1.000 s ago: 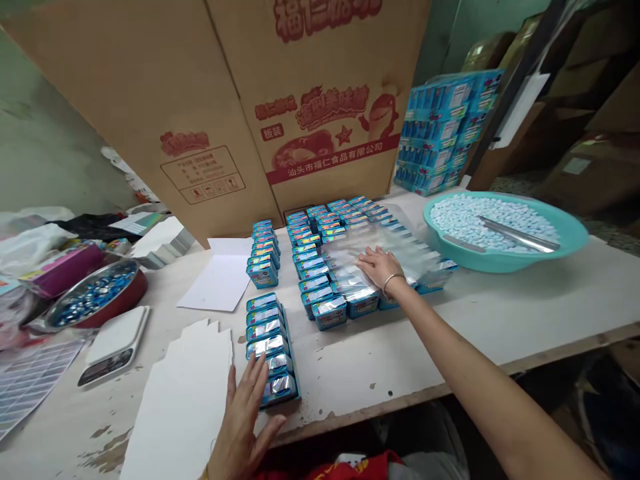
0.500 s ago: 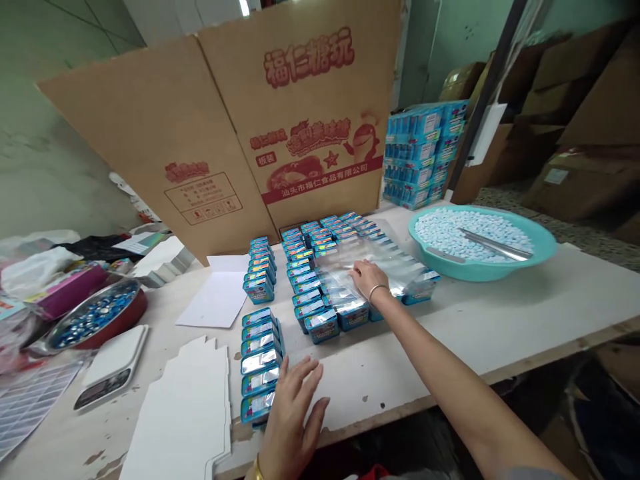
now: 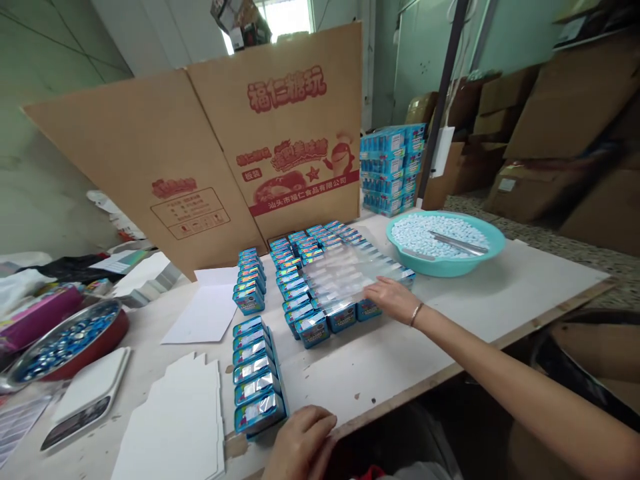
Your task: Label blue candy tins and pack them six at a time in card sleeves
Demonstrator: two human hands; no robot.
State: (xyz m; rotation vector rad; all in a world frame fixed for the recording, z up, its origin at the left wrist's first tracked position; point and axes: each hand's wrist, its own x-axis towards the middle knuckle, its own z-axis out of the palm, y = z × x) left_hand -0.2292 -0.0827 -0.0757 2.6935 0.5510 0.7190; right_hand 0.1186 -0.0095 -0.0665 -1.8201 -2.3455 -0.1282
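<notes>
Pinches film (image 3: 345, 267) over boxes (image 3: 313, 328) at centre with right hand (image 3: 397, 300); curls left hand (image 3: 301, 440), bottom centre, near row (image 3: 256, 387); cannot tell if gripping.

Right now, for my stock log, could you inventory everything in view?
Clear plastic sheeting: layers uncountable, over central packs
Small glossy blue packs: many, central block plus two rows left
Printed cardboard panel: one, brown, back
Stacked blue cartons: many, behind table
Plastic basin: one, teal, right, holding pale pellets
Slim metal tool: one, silver, on pellets
Metal bowl: one, red outside, left, blue pieces inside
Flat scale: one, white, left
Cut card sheets: pile, white, front left
Folded card: one, white, left-centre
Box: one, magenta, far left
Cardboard boxes: several, brown, right background
Pole: one, dark, behind basin
Table: one, whitish, beneath
Left hand: one, front edge
Right hand: one, at sheeting's edge
</notes>
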